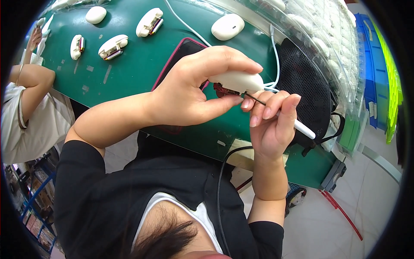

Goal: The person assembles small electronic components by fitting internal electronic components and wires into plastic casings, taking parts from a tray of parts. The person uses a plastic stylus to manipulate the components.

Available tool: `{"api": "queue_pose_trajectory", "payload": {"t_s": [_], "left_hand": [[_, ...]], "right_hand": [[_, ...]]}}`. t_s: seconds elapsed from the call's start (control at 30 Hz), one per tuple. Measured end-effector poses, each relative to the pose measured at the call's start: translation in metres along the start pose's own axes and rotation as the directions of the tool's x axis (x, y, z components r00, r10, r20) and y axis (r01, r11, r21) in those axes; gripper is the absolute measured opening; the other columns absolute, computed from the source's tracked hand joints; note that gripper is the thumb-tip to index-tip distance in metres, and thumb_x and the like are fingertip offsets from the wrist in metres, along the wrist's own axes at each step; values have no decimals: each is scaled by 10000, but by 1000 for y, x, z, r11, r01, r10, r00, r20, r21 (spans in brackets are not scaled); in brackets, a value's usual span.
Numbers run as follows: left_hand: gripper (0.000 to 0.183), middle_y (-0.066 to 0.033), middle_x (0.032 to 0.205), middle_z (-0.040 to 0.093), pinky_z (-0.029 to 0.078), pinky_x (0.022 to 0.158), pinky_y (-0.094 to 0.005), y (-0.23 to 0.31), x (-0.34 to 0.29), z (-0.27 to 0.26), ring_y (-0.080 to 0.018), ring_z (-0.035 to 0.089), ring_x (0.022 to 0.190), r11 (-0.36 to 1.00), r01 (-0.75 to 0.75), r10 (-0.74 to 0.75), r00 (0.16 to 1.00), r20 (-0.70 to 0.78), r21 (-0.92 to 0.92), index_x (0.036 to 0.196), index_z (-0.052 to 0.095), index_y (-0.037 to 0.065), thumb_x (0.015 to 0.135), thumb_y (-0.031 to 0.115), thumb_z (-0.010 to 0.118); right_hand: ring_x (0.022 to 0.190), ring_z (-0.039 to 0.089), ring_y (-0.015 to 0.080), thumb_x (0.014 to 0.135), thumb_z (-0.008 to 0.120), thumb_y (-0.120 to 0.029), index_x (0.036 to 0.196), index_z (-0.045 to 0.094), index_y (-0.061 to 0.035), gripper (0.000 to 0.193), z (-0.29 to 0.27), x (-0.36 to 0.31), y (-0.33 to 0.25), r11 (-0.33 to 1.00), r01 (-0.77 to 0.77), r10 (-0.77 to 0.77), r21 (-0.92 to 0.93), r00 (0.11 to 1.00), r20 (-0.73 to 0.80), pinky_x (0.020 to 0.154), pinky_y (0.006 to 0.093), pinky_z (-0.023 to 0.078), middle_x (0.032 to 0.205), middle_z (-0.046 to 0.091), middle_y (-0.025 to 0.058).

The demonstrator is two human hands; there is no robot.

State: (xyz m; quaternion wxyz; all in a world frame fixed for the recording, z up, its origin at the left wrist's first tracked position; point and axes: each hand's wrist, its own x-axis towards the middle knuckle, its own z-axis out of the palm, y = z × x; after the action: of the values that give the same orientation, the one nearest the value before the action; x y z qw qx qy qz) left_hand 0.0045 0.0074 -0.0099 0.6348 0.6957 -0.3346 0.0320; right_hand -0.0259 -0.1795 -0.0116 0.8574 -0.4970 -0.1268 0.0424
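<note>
My left hand [189, 82] grips a rounded white earbud charging case [240, 80] between thumb and fingers. A reddish circuit board [224, 90] shows along its near, open side. My right hand [272, 118] is closed on a slim tool with a thin dark shaft and a white handle [304, 129], which sticks out to the lower right. The shaft's tip meets the underside edge of the case; exactly what it touches is hidden. A white cable [276, 60] runs behind the case and my right fingers. Below my left wrist lies a dark phone-like slab with a pink edge [166, 71].
Several more white cases [113, 46] lie on the green table [133, 73], some with inner parts exposed. A black mesh bag [304, 86] sits at right, beside clear trays [332, 47] of white cases. Blue bins [366, 56] stand farther right. Another person's arm [36, 84] is at left.
</note>
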Motion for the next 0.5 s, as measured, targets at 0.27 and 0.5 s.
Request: {"api": "queue_pose_trajectory", "payload": {"t_s": [0.27, 0.5], "left_hand": [[509, -139, 1127, 560, 453, 827, -288, 1, -1, -1, -214, 547, 1034, 1000, -23, 24, 1000, 21, -13, 1171, 541, -10, 680, -102, 638], [524, -144, 1114, 560, 454, 842, -313, 2, 0, -1, -232, 545, 1035, 997, -38, 41, 998, 45, -65, 1173, 543, -15, 668, -102, 647]], "right_hand": [[660, 584, 248, 1009, 236, -381, 665, 484, -53, 536, 0, 1, -2, 996, -48, 47, 74, 999, 17, 713, 360, 476, 567, 555, 131], [629, 576, 245, 1010, 213, -381, 642, 475, -63, 553, -1, 0, -4, 991, -75, 71, 108, 997, 37, 713, 366, 474, 550, 548, 128]]}}
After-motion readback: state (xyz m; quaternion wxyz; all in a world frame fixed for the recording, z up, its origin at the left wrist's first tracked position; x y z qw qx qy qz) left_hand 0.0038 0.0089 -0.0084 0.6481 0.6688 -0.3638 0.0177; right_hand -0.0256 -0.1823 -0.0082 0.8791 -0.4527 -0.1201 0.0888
